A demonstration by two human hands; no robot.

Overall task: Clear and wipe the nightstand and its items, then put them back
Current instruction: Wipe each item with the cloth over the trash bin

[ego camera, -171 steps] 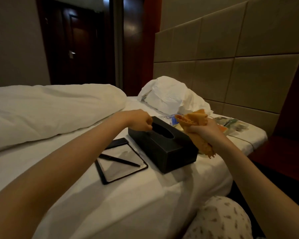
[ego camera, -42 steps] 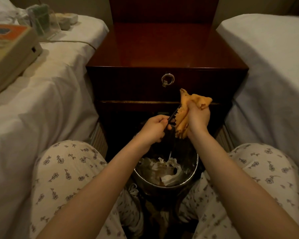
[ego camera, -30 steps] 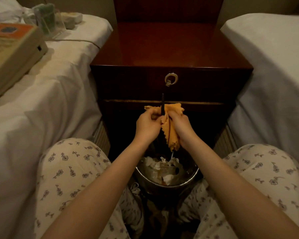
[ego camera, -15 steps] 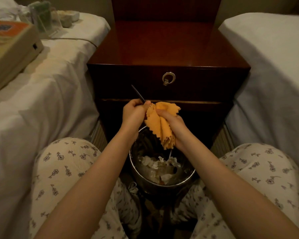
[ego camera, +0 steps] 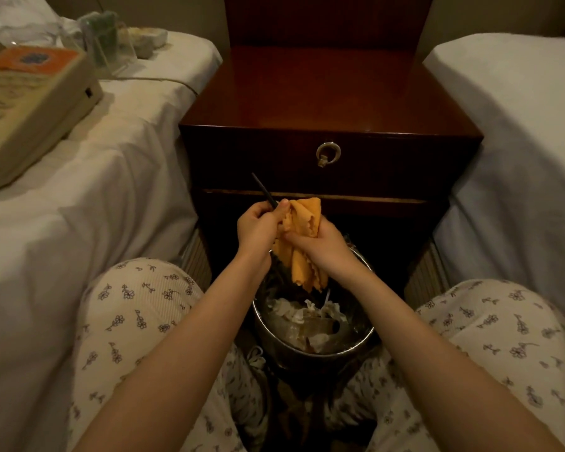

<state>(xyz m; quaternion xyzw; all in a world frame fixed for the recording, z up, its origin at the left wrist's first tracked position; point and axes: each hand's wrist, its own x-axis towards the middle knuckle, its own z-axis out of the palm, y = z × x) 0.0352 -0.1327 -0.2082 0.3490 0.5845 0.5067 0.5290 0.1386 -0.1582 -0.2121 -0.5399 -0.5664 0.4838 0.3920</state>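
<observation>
Orange cloth [ego camera: 302, 223]: clutched by right hand [ego camera: 323, 246], wrapped on pen [ego camera: 263, 190].
Left hand [ego camera: 256, 228]: pinching pen.
Risk: pen slips, drops into bin [ego camera: 313, 353] below.

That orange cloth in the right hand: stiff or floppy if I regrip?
Likely floppy: the orange cloth hangs limp below the right hand. Probably light, as it bunches small in that grip. Its folds should conform easily around the pen.

I count two beds: left bed [ego camera: 118, 197], right bed [ego camera: 519, 132]. I also see one nightstand [ego camera: 327, 93], one telephone [ego camera: 30, 102], one bin [ego camera: 340, 349], one cloth [ego camera: 302, 223], one pen [ego camera: 264, 190].
</observation>
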